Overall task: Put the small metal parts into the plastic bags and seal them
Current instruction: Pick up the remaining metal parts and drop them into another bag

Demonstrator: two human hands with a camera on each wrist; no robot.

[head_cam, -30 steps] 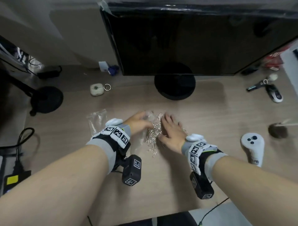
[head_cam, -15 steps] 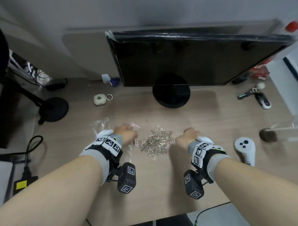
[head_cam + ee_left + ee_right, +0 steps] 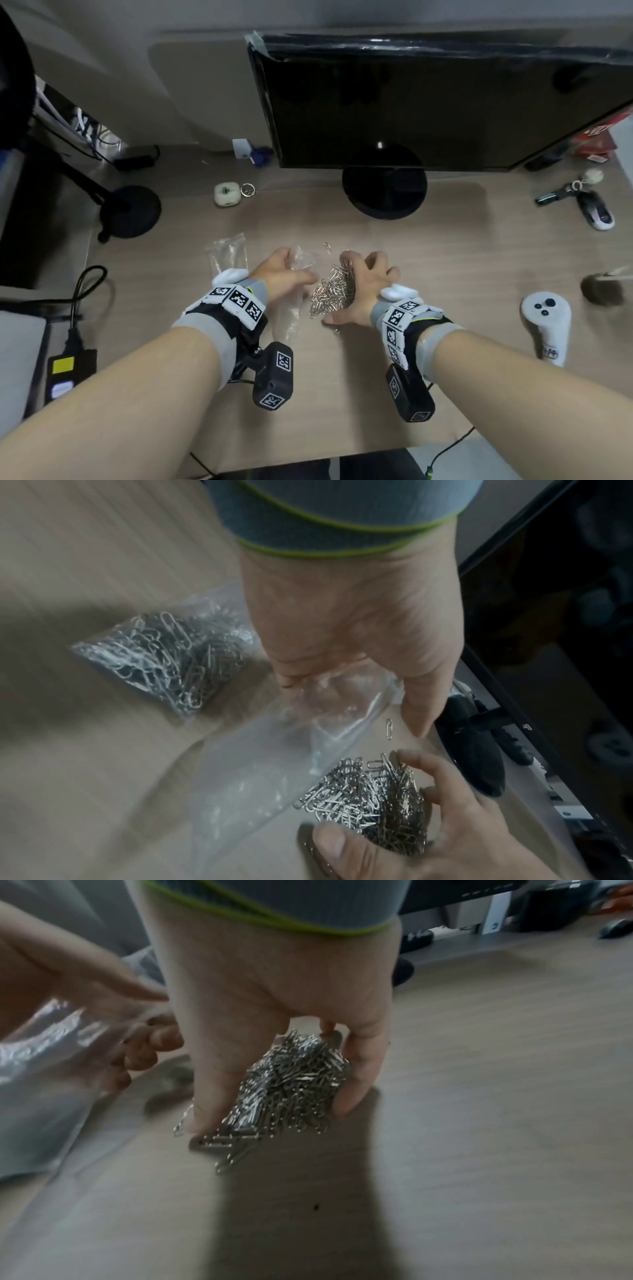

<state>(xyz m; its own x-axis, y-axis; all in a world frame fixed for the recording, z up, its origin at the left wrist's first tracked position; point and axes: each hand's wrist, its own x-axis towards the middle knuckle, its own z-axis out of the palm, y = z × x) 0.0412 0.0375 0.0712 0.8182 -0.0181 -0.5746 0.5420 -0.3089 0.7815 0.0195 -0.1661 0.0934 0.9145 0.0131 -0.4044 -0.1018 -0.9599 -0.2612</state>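
The worktop is pale wood-grain laminate with a matt, smooth face. The paper clips are bright bent wire, silvery and shiny, catching light in small glints. The open bag is thin clear plastic film, glossy and creased, as is the filled bag beside it. The monitor has a glossy black screen on a glossy black round foot. The controller is smooth white plastic, matt. The wristbands look like grey ribbed cloth.

The right hand covers much of the paper clips beneath it, the clear bag is smeared by blur, and the monitor is cut off at the right edge.
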